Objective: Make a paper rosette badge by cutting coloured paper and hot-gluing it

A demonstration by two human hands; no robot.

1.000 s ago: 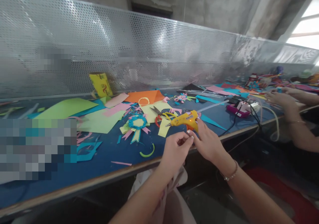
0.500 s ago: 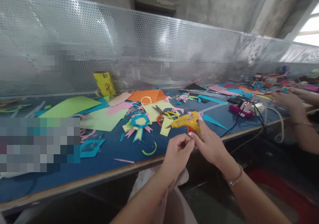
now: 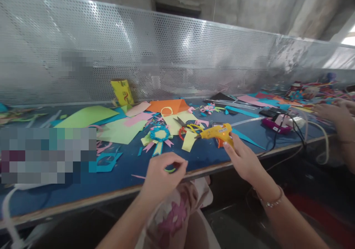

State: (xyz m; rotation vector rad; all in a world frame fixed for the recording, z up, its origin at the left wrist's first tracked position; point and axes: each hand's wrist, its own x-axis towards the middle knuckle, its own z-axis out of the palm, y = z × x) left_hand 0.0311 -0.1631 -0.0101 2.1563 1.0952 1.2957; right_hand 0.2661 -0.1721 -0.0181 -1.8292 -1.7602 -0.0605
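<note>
My left hand [image 3: 162,175] hovers over the front edge of the blue table [image 3: 124,167]. Its thumb and forefinger are pinched into a loop. A curved green paper strip [image 3: 169,170] shows in the gap beneath them, and I cannot tell whether the fingers hold it. My right hand [image 3: 241,159] is stretched forward with fingers apart, its fingertips at the handle of a yellow glue gun [image 3: 215,131] lying on the table. Red-handled scissors [image 3: 180,128] lie just left of the gun. A blue and yellow paper rosette [image 3: 159,135] sits further left.
Sheets and scraps of coloured paper cover the table: green [image 3: 85,116], orange [image 3: 169,106], pink, yellow. A perforated metal screen [image 3: 177,57] backs the table. A pink device [image 3: 273,125] with black cables lies to the right. Another person's hands [image 3: 332,112] work at far right.
My hands were pinched together by the glue gun. Now they are apart: the left has moved left to the green strip, and the right has opened toward the gun's handle.
</note>
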